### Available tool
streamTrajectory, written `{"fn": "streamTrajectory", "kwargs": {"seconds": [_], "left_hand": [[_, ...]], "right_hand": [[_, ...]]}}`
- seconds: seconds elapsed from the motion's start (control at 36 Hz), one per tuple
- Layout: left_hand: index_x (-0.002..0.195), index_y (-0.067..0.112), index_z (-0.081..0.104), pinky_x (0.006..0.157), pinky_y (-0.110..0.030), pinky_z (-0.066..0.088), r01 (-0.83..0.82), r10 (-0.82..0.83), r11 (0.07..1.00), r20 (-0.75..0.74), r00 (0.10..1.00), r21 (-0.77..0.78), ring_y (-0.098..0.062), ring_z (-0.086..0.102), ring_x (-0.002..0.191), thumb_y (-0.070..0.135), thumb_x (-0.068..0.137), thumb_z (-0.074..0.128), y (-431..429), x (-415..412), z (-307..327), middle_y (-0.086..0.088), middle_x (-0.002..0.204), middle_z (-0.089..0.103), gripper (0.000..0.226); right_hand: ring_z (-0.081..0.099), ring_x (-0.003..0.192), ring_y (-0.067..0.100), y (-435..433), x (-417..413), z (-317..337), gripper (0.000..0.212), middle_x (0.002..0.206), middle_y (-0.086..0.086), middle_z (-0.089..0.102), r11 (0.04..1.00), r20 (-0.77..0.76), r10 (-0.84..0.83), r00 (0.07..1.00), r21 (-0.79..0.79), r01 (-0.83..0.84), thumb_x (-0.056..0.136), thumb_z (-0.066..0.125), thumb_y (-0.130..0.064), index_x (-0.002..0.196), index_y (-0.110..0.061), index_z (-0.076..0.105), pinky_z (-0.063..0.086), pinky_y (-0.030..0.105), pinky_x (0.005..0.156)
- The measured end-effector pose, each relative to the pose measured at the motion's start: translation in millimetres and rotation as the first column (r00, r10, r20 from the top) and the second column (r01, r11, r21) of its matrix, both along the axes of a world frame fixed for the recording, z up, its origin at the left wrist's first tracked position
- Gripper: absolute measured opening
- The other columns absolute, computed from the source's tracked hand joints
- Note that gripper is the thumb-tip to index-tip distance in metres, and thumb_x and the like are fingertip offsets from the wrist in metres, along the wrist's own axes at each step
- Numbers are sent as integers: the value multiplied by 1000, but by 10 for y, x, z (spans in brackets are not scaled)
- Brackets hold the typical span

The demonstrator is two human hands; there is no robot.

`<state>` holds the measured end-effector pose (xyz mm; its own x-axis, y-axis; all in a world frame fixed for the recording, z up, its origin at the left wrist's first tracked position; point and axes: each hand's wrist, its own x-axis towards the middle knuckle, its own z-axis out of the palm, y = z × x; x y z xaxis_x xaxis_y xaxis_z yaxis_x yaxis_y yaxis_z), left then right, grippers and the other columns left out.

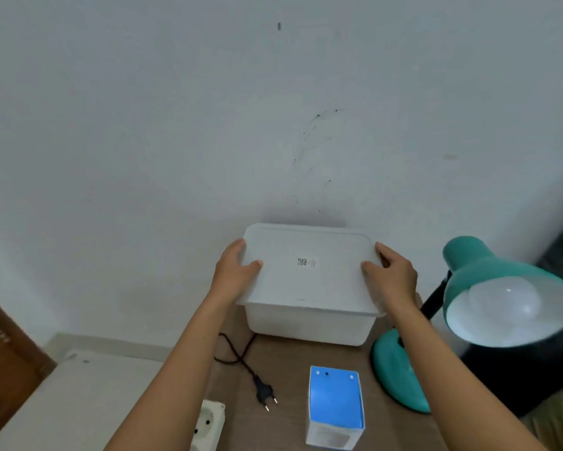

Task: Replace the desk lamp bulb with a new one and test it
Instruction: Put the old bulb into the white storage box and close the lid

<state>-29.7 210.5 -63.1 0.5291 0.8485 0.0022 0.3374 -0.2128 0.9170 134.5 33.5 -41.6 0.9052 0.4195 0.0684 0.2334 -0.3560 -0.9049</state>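
A teal desk lamp (475,265) stands at the right of the small brown table (289,369), its shade facing me with a white bulb (504,301) inside, unlit. Its black plug (265,393) lies unplugged on the table near a white socket strip (208,424). A blue and white bulb box (335,408) stands upright at the front. At the back sits a white plastic container (309,323) with a lid (309,268). My left hand (236,270) grips the lid's left edge and my right hand (390,275) grips its right edge.
A pale wall rises right behind the container. A white surface (78,395) lies lower left, with a brown wooden door (3,349) at the far left. Something dark stands behind the lamp at the right edge.
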Motion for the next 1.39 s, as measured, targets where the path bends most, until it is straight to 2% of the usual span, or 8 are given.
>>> {"fn": "streamTrajectory", "kwargs": {"seconds": [0.11, 0.42, 0.67, 0.75, 0.89, 1.0, 1.25, 1.39], "left_hand": [[144, 8, 31, 113, -39, 29, -13, 13, 1000, -6, 1000, -10, -24, 35, 136, 16, 89, 60, 117, 137, -62, -7, 151, 33, 63], [145, 9, 30, 111, -36, 32, 18, -19, 1000, -56, 998, -21, -25, 38, 134, 20, 90, 59, 240, 244, -100, -7, 150, 35, 63], [123, 8, 49, 97, -32, 40, 32, -28, 998, -72, 997, 62, -22, 48, 116, 18, 89, 59, 194, 307, -5, -2, 125, 49, 37], [114, 14, 50, 79, -25, 39, 32, -22, 994, -95, 995, 106, -15, 44, 101, 18, 90, 57, 179, 338, -28, 8, 106, 48, 26], [96, 20, 48, 82, -24, 31, 41, -24, 992, -147, 989, 117, -17, 44, 99, 19, 91, 55, 201, 360, -32, 4, 104, 49, 9], [141, 8, 35, 105, -32, 31, 29, -22, 998, -128, 991, 51, -24, 38, 133, 23, 91, 56, 182, 325, -42, -4, 146, 39, 56], [130, 18, 49, 85, -24, 39, -53, 62, 997, 167, 984, -59, -12, 53, 104, 18, 93, 53, -37, 129, -289, 12, 109, 53, 38], [137, 16, 42, 92, -23, 38, -89, 106, 992, 201, 974, -94, -11, 51, 112, 20, 95, 49, -61, 153, -343, 9, 123, 53, 43]], "right_hand": [[54, 112, 39, 111, 87, 4, 34, 121, 25, 58, 1000, 1, -19, 1000, -11, 19, 82, 55, -3, 115, 7, 53, 42, 45, 97], [53, 119, 24, 159, 207, -37, 49, 131, 9, 58, 999, -55, 6, 998, -34, -8, 83, 61, -11, 131, -10, 52, 35, 22, 89], [51, 117, 37, 92, 180, 25, 34, 125, 23, 58, 998, -39, -44, 998, -46, 42, 83, 57, -4, 116, 5, 56, 40, 41, 100], [51, 117, 40, 100, 207, -4, 36, 124, 27, 57, 998, -51, -44, 998, -54, 42, 83, 57, -4, 116, 9, 54, 39, 45, 101], [52, 120, 32, 139, 272, -92, 45, 132, 17, 56, 999, -105, -5, 994, -43, 0, 84, 59, -9, 127, 1, 51, 41, 34, 99], [49, 125, 23, 115, 284, -157, 55, 140, 7, 50, 1000, -134, 12, 991, -17, -15, 85, 60, -16, 138, -12, 44, 37, 27, 98], [37, 137, 18, -76, 20, -384, 51, 149, 2, 39, 997, -100, -14, 995, 80, 22, 92, 50, -21, 141, -17, 39, 27, 20, 102], [35, 138, 16, -44, 7, -452, 50, 150, 1, 37, 983, -149, -18, 989, 178, 44, 93, 50, -19, 142, -17, 39, 24, 16, 101]]}}
